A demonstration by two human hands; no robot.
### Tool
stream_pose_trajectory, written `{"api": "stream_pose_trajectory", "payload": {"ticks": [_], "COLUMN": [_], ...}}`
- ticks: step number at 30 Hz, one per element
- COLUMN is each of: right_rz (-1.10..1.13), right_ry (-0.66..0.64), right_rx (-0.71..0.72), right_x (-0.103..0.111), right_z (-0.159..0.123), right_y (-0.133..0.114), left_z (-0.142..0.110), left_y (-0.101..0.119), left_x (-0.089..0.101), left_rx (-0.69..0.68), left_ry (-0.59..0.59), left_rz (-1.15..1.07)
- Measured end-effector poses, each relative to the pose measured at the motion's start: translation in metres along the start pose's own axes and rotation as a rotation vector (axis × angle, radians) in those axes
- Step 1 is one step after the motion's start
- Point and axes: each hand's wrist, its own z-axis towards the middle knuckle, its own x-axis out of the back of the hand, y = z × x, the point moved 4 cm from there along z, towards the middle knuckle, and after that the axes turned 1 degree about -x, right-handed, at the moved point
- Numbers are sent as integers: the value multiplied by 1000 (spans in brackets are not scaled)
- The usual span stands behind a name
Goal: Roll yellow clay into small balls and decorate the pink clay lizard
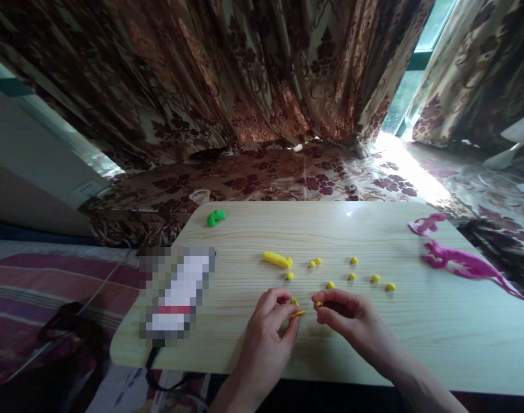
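My left hand (272, 324) pinches a flattened piece of yellow modelling clay (297, 314) between thumb and fingers, with another bit of yellow clay by the fingertips. To its right, my right hand (352, 315) holds a small yellow clay bit (319, 304) between thumb and forefinger. Beyond both hands lies a yellow clay roll (276, 260), with a yellow ball (290, 276) just in front of it. Several more small yellow balls, among them one (375, 278) at the right, are scattered on the wooden table (330, 229).
A green clay piece (216, 217) sits at the table's far left corner. Two pink figures (460, 264) lie at the right edge. A blurred-out device (182, 292) with a black cable rests on the left. Behind the table, patterned curtains (244, 74) hang above a cloth-covered ledge (262, 178).
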Motion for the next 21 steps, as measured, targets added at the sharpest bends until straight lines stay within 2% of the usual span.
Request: {"api": "stream_pose_trajectory", "payload": {"ticks": [4,10,12,17,21], "right_rz": [-43,-12,-55,-274,-337], "right_ry": [17,44,69,101,137], "right_rx": [41,67,150,486,522], "right_x": [1,-4,-7,-16,-18], "right_z": [0,-3,-6,-14,-14], "right_y": [-2,3,-3,-25,-26], "left_z": [0,-1,2,3,0], "left_y": [-1,-6,-4,-2,1], "left_x": [2,3,3,-4,-9], "left_rx": [83,327,351,446,503], "left_ry": [11,-10,-16,36,30], "left_rz": [-148,-378,-430,-574,-707]}}
